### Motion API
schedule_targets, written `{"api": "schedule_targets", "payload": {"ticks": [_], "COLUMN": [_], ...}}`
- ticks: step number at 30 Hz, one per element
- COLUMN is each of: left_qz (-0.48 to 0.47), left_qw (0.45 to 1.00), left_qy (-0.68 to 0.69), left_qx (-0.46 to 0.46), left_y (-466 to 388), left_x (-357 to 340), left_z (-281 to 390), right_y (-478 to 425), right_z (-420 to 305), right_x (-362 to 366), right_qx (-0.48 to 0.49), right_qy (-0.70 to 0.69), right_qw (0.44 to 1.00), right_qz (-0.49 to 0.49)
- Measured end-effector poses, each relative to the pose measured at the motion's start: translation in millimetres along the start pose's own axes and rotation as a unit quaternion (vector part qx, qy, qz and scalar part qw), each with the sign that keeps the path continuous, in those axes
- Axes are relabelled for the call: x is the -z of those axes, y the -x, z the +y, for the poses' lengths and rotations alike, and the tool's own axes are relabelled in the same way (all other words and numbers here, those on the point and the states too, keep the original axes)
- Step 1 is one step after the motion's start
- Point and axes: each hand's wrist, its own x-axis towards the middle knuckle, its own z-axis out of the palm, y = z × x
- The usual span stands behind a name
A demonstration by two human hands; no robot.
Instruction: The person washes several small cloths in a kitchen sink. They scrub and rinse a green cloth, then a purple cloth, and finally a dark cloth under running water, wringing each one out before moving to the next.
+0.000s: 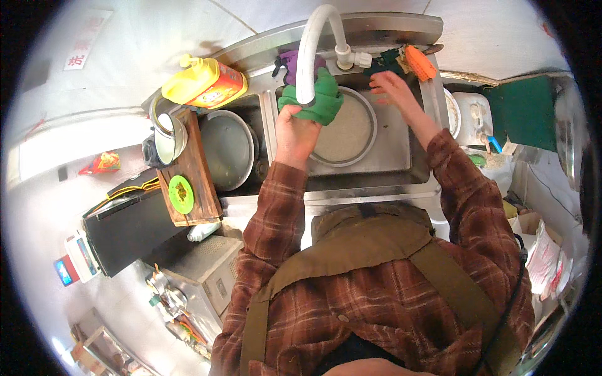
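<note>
My left hand (296,136) grips a green cloth (320,99) beneath the mouth of a white faucet (305,61). Below the cloth, a round metal basin (347,127) stands in the sink (392,150). Its contents (345,134) are pale and look grainy; I cannot tell what they are. My right hand (392,89) hovers over the basin's right side with fingers apart, holding nothing visible. Close to that hand are the faucet's valve knob (362,59) and a dark green cloth (385,64) on the back ledge. The left hand and faucet hide part of the green cloth.
A purple cloth (301,66) lies behind the faucet, and an orange scrubber (420,63) is at the back right corner. Leftward are a yellow jug (204,84), a metal pan (225,150) and a wooden board (200,188) bearing a green plate (181,207).
</note>
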Motion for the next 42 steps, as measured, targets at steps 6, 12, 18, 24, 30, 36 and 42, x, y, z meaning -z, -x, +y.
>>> {"api": "schedule_targets", "payload": {"ticks": [6, 12, 18, 24, 30, 36, 42], "left_qz": [-0.032, -0.016, 0.017, 0.058, 0.062, 0.083, 0.169], "left_qw": [0.999, 0.999, 0.999, 0.997, 0.995, 0.991, 0.966], "left_qy": [-0.011, -0.012, 0.025, -0.017, -0.033, -0.017, -0.09], "left_qx": [-0.031, -0.028, -0.032, -0.051, -0.069, -0.1, -0.172], "left_y": [6, 6, 2, -1, 5, 9, -4], "left_x": [3, 4, 2, -3, -5, -6, 36], "left_z": [-2, -6, -12, -19, -25, -31, -42], "right_y": [-57, -79, -76, -76, -77, -44, 33], "right_z": [-8, 18, 26, 26, 32, 31, -52], "right_x": [6, -8, -11, -11, -18, -56, -127], "right_qx": [-0.225, -0.154, -0.079, -0.074, -0.05, -0.113, -0.178], "right_qy": [-0.179, -0.239, -0.226, -0.24, -0.28, -0.392, -0.746], "right_qw": [0.956, 0.959, 0.971, 0.968, 0.958, 0.913, 0.639], "right_qz": [-0.056, 0.006, 0.013, 0.006, 0.03, 0.022, -0.047]}}
